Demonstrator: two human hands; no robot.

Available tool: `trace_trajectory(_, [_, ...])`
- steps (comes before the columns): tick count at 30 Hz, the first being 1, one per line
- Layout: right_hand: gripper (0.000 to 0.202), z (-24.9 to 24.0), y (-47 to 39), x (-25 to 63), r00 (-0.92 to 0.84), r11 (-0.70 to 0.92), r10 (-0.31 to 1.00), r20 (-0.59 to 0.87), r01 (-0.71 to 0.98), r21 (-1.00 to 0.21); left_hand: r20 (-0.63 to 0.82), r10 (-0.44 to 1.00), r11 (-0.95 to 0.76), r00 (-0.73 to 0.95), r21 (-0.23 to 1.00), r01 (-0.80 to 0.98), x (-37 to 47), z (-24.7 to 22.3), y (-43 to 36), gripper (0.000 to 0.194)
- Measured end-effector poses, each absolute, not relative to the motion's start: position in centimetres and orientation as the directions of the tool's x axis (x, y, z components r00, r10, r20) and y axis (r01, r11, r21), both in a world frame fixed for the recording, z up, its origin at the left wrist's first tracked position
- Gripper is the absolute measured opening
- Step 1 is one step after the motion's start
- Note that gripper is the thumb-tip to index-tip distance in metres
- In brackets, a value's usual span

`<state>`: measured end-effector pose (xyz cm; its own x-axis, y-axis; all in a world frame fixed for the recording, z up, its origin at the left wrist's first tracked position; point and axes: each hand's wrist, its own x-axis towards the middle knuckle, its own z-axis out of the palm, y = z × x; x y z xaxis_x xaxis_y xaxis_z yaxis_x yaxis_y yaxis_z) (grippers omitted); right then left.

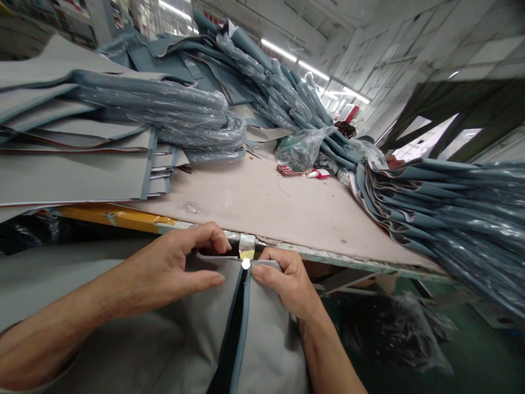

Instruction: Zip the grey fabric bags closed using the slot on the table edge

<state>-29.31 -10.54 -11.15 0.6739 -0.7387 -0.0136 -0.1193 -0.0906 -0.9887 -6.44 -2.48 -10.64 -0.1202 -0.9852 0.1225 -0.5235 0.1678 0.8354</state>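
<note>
Pinching grey fabric point(273, 320) that spreads beneath both hands, the right hand point(287, 276) is closed; the left hand point(178, 268) gapes loosely at its edge. Just beyond them, a white-and-yellow tab point(246, 244) meets the bench point(303, 210), any print seemingly too small to read.

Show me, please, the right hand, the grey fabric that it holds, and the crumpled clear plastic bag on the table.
Right hand point(292, 280): head view, back of the hand.
Grey fabric point(270, 323): head view, its surface below the thumb.
Clear plastic bag point(301, 149): head view, its middle.
</note>
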Motion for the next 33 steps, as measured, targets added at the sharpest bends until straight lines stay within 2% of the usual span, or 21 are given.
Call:
trace_trajectory(3, [0.034, -11.1, -10.6, -29.3, 0.674, -0.104, -0.738, -0.001, -0.116, -0.988, 0.158, -0.977, 0.209, -0.147, 0.853, -0.479, -6.1, -10.5, -2.5, 0.016])
trace_trajectory(5, [0.033, -11.2, -10.6, -29.3, 0.675, -0.108, -0.738, 0.005, -0.111, -0.988, 0.167, -0.97, 0.237, -0.176, 0.809, -0.539, -6.1, -10.3, -2.4, 0.012])
trace_trajectory(9, [0.033, -11.3, -10.6, -29.3, 0.674, -0.113, -0.738, 0.017, -0.099, -0.989, 0.066, -0.988, 0.144, -0.138, 0.715, -0.684, -6.5, -9.9, -2.2, 0.024])
trace_trajectory(18, [0.033, -11.7, -10.6, -29.5, 0.682, -0.133, -0.73, 0.041, -0.083, -0.988, -0.017, -0.998, 0.041, -0.068, 0.641, -0.766, -7.0, -9.8, -2.0, 0.034])
trace_trajectory(21, [0.032, -11.8, -10.5, -29.5, 0.683, -0.132, -0.729, 0.043, -0.079, -0.988, -0.025, -0.998, 0.03, -0.062, 0.66, -0.751, -7.0, -10.0, -2.1, 0.032])
trace_trajectory(26, [0.031, -11.7, -10.4, -29.6, 0.679, -0.132, -0.733, 0.038, -0.087, -0.987, 0.045, -0.992, 0.114, -0.118, 0.718, -0.686, -6.7, -10.2, -2.6, 0.015])
trace_trajectory(33, [0.031, -11.6, -10.5, -29.4, 0.672, -0.119, -0.74, 0.036, -0.078, -0.99, 0.078, -0.982, 0.175, -0.174, 0.733, -0.658, -6.0, -10.1, -2.3, 0.022])
